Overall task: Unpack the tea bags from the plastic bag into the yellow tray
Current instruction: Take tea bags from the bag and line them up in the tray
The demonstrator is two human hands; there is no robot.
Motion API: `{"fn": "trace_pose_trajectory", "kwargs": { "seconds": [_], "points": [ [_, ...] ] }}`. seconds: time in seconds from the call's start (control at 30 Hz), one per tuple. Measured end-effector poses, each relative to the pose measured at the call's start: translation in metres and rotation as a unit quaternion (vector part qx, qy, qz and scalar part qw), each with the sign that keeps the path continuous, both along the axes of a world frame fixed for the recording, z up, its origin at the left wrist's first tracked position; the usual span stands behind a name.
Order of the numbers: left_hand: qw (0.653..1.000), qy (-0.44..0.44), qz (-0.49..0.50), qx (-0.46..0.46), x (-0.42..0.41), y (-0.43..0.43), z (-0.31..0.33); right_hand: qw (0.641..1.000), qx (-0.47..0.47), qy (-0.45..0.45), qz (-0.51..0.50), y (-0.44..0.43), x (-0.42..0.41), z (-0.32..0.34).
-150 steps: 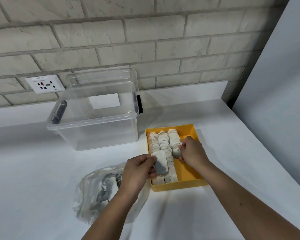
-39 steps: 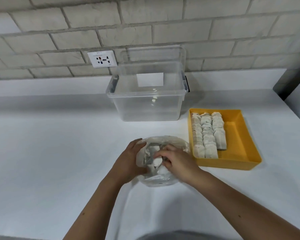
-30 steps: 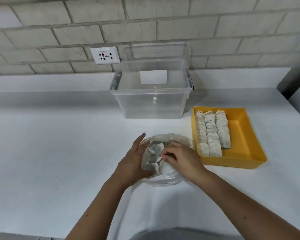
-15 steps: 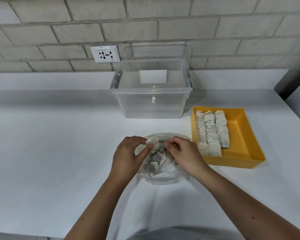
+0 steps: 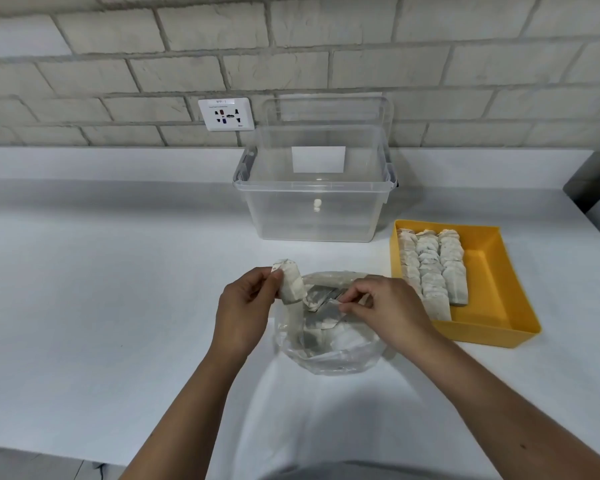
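- Reaching in from the near edge, two bare forearms angle toward each other over the white counter (image 5: 101, 289). The wrists bend slightly so both hands meet above the plastic bag (image 5: 329, 355).
- The left hand (image 5: 243, 306) stands with its palm turned right and its fingers curled. Thumb and forefinger are clamped on the left edge of a tea bag (image 5: 291, 282), which stands upright above the fingertips, raised clear of the plastic bag's left rim.
- The right hand (image 5: 392, 310) is palm-down with knuckles up and fingers bent. Thumb and forefinger pinch together on the right corner of a second tea bag (image 5: 323, 315), which lies just left of those fingertips inside the plastic bag's open mouth.
- The plastic bag sits crumpled on the counter between and beneath the hands, its mouth facing up and away. More loose tea bags (image 5: 317, 297) show grey through the film.
- Just right of the right hand, the yellow tray (image 5: 489, 271) rests on the counter. Three rows of tea bags (image 5: 430, 268) fill its left part, packed touching, and its right part shows yellow floor.
- Farther back, a clear box (image 5: 312, 216) stands open, left of the tray's far end. Its lid (image 5: 329, 109) is propped upright behind it.
- A wall socket (image 5: 226, 114) is set in the brick wall (image 5: 326, 36), just left of the lid.
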State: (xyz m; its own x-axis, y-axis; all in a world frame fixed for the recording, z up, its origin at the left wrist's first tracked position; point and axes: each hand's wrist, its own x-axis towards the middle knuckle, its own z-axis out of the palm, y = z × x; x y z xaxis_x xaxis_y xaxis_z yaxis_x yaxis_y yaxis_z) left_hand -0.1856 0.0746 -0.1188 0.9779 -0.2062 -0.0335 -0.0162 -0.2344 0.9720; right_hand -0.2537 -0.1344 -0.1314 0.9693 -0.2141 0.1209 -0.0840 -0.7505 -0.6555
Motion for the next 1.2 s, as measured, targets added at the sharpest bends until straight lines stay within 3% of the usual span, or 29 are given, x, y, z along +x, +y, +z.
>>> {"fn": "trace_pose_trajectory", "kwargs": {
  "seconds": [0.33,0.4,0.57,0.7,0.9,1.03,1.13,1.2],
  "points": [
    [0.997,0.049,-0.060,-0.007,-0.004,-0.014,0.005,0.989,0.089,0.012,0.118,-0.003,-0.001,0.061],
    [0.996,0.056,-0.074,-0.007,-0.004,-0.015,0.005,0.991,0.060,0.021,0.121,-0.001,0.002,0.066],
    [0.993,0.068,-0.094,0.002,-0.005,-0.017,0.004,0.992,0.013,0.065,0.111,0.003,0.006,0.066],
    [0.989,0.091,-0.113,-0.024,-0.007,-0.017,0.007,0.992,0.065,0.059,0.090,0.007,0.010,0.062],
    [0.984,0.124,-0.116,-0.054,-0.008,-0.019,0.008,0.996,0.071,0.028,0.043,0.007,0.019,0.053],
    [0.987,0.101,-0.126,-0.028,-0.009,-0.019,0.006,0.994,0.103,0.013,0.033,0.011,0.021,0.045],
    [0.996,0.057,-0.073,0.014,-0.005,-0.015,0.000,0.988,0.153,0.021,0.017,0.013,0.023,0.030],
    [0.998,0.041,-0.044,0.033,-0.001,-0.011,-0.004,0.991,0.122,0.048,0.016,0.011,0.022,0.015]
  ]
}}
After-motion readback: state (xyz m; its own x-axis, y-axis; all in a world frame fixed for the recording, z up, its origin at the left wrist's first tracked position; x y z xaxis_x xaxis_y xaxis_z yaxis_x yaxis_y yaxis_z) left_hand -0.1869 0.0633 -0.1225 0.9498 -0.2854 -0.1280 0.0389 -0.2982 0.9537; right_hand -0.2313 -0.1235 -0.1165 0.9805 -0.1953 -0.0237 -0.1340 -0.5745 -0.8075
